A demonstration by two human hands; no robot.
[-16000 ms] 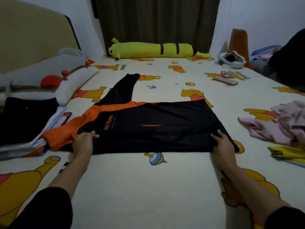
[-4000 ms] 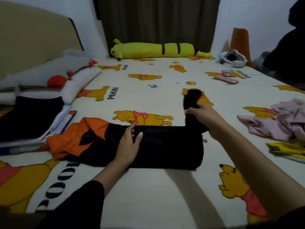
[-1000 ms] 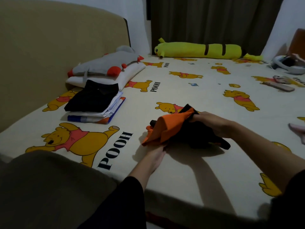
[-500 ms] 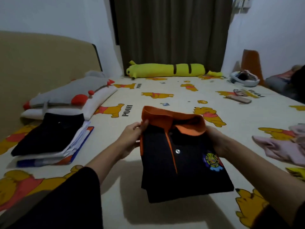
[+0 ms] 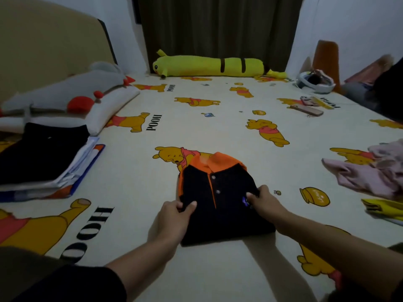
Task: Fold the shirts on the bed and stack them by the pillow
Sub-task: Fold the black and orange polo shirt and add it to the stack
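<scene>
A folded black polo shirt with an orange collar [image 5: 218, 192] lies flat on the bed [image 5: 218, 127], collar pointing away from me. My left hand [image 5: 174, 216] pinches its left edge between thumb and fingers. My right hand [image 5: 265, 201] grips its right edge near the small chest badge. A stack of folded shirts [image 5: 43, 158], black on top, sits at the left beside the white pillow [image 5: 102, 110]. Unfolded pink clothes [image 5: 375, 173] and a yellow garment [image 5: 383, 209] lie at the right edge.
A grey plush with red spots [image 5: 65, 92] lies on the pillow. A long yellow plush [image 5: 209, 66] lies along the far edge by the curtain. A phone [image 5: 306, 110] and a white headset [image 5: 316, 82] rest at the far right. The beige headboard [image 5: 50, 49] stands left.
The folded polo was held up in front of me half a second ago; now it lies on the bed and both hands have slid to its lower side edges.
</scene>
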